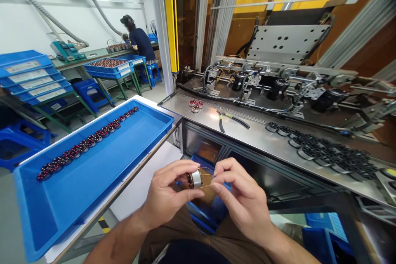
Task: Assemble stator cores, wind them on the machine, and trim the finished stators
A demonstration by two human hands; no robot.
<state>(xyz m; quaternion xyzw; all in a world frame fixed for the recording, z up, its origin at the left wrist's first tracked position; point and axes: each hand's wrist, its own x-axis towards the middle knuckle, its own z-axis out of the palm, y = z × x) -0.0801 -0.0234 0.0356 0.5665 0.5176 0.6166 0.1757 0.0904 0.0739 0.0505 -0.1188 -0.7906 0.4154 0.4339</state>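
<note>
My left hand (165,187) grips a small motor stator (196,178) between thumb and fingers, its silver side toward the right. Thin copper wires (205,174) stick out of the stator toward my right hand (239,189). The fingertips and thumb of that hand are pinched together at the wire ends. Both hands are above my lap, in front of the metal bench. On the bench lie cutting pliers (238,121) with green and black handles, jaws apart. Left of them sit a few wound stators (194,108) with red and copper parts.
A blue tray (102,189) on the left holds a line of wound stators (83,146). Many black-and-silver cores (328,152) crowd the bench's right side. Behind the bench stands a winding machine (247,78). A person (140,43) works farther back, near stacked blue trays (34,78).
</note>
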